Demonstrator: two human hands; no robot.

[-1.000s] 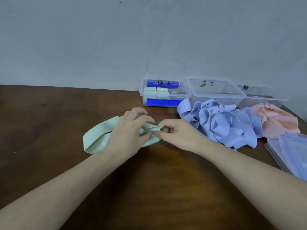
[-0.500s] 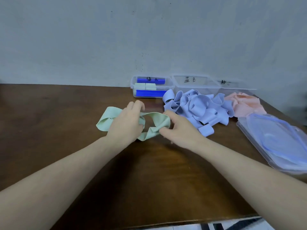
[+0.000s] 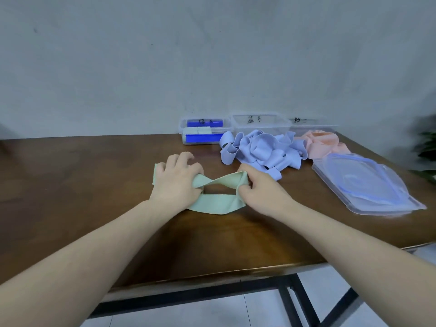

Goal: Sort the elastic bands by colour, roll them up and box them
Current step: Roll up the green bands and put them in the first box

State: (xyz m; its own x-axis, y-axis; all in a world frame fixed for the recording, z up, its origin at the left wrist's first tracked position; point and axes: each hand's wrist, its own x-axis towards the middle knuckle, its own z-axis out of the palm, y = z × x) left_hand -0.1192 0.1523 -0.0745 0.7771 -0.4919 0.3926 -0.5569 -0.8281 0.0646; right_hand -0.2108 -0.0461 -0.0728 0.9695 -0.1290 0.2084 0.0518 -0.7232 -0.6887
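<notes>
Green elastic band on the wooden table, twisted into an open loop, gripped at its two ends: left hand curled on one, right hand pinching the other, hands apart. At the wall, three clear boxes: left box holding rolled green bands between blue clips; middle box and right box, contents not discernible. Before them, blue bands and pink bands heaped on the table. Clear lids stacked rightward.

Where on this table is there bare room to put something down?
Bare wood lies left of the left hand, out to the table edge, and in front of the green band. It is crowded on the right: blue bands, pink bands, lids, boxes along the wall.
</notes>
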